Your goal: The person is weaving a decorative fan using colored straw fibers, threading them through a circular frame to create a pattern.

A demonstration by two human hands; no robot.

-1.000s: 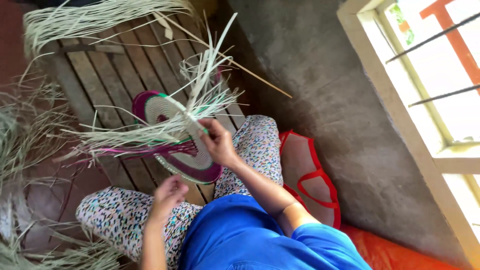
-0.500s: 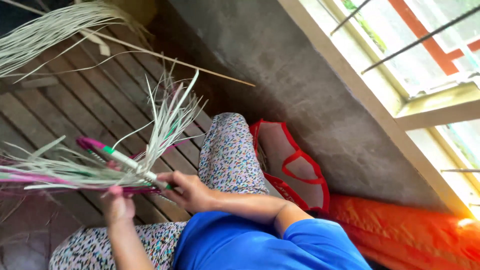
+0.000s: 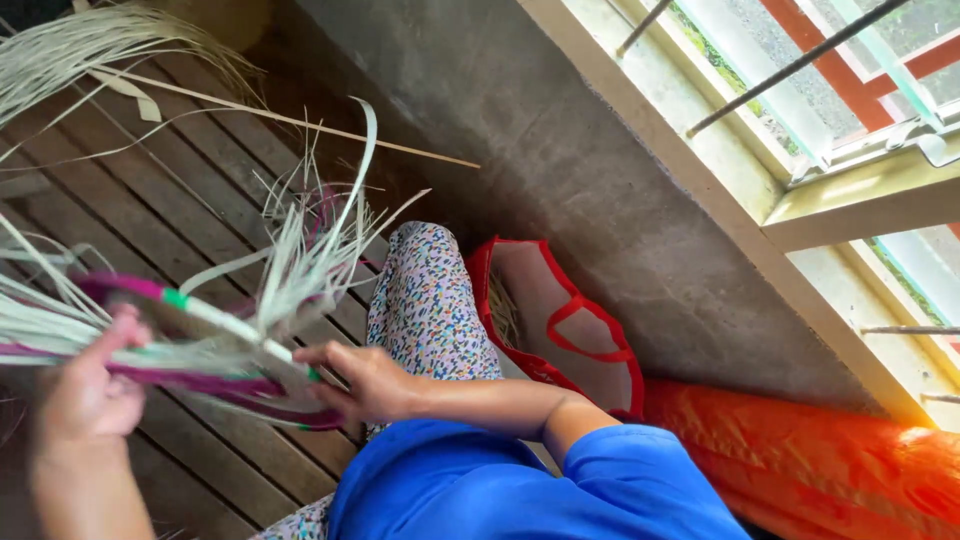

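I hold a partly woven round mat (image 3: 210, 345) of pale straw with magenta and green bands, tilted almost edge-on above my lap. My right hand (image 3: 365, 382) grips its near right rim. My left hand (image 3: 90, 390) holds the left side, fingers curled on the strands. Loose pale straw ends (image 3: 320, 250) fan upward from the mat. My legs in speckled trousers (image 3: 425, 300) stretch out over the wooden slat floor (image 3: 150, 220).
A white bag with red trim and handles (image 3: 560, 320) lies beside my right leg against a grey concrete wall (image 3: 600, 180). An orange plastic sheet (image 3: 800, 460) lies along the wall. A bundle of dry straw (image 3: 80, 50) lies at top left. A barred window (image 3: 820, 90) is above.
The view has swung right toward the wall and window. The mat has tipped from facing me to nearly edge-on and moved left. Both hands have kept hold of it.
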